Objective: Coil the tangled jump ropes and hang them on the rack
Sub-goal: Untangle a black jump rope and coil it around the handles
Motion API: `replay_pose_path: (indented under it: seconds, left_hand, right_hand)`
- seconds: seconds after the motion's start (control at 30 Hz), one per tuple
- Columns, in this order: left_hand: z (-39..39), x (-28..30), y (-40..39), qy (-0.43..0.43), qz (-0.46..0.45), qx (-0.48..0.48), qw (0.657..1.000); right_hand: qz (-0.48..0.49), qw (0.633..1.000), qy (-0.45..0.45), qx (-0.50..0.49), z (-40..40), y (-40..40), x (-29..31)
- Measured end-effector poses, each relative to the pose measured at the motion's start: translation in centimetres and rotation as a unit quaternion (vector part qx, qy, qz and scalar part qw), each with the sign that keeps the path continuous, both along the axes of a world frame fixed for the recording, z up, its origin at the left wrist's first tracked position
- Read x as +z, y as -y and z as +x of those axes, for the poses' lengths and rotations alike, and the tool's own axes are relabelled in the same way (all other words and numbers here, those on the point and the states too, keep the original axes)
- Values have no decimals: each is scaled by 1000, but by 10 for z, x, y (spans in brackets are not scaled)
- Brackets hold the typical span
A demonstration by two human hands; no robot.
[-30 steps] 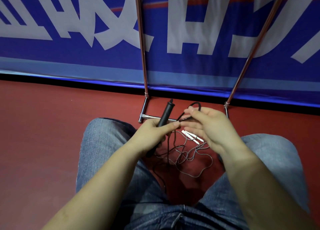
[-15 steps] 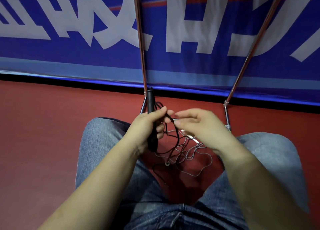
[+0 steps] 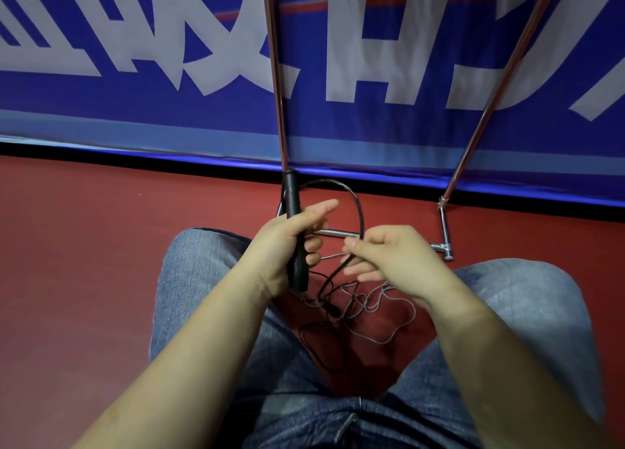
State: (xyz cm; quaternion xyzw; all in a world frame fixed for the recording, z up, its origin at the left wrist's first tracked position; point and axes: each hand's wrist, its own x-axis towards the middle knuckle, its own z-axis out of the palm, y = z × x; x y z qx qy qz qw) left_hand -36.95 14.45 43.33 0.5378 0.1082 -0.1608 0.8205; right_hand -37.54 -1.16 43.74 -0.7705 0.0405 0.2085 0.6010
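Ahead of me a blue banner (image 3: pixel 439 127) backs the chrome rack (image 3: pixel 373 235), whose feet stand on the red floor (image 3: pixel 84 262) between my knees' reach. My left hand (image 3: pixel 287 242) wraps a black jump-rope handle (image 3: pixel 293 212) upright, I judge as the core for coiling. My right hand (image 3: pixel 385 256) pinches the black cord (image 3: pixel 355 205), arched into a loop between them. The remaining tangle (image 3: pixel 355 306), seemingly a grey rope too, lies on the floor below.
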Motion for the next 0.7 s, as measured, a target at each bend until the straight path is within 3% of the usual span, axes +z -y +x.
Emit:
replay_pose_path:
  seconds: [0.07,0.2,0.27,0.37,0.43,0.57,0.7]
  left_hand:
    - [-3,-5,1,18,68,-16,997]
    - [-9,-10,5,54,212,-49,974]
    - [-10,-9,7,59,213,-39,975]
    - [-10,-5,9,74,201,-23,977]
    - [-10,-2,11,79,183,-17,980]
    - [-8,-1,11,69,111,0,991]
    - [-8,4,10,51,42,-1,998]
  right_hand:
    - [116,990,-34,-70,2,0,9]
    - [329,923,-94,-175,7,8,24]
    - [376,900,-107,-192,7,9,28]
    - [396,895,-97,-181,5,9,28]
    - [359,917,-70,-157,6,9,26]
    - [109,993,1,-52,5,7,15]
    - [10,999,10,42,-2,3,2]
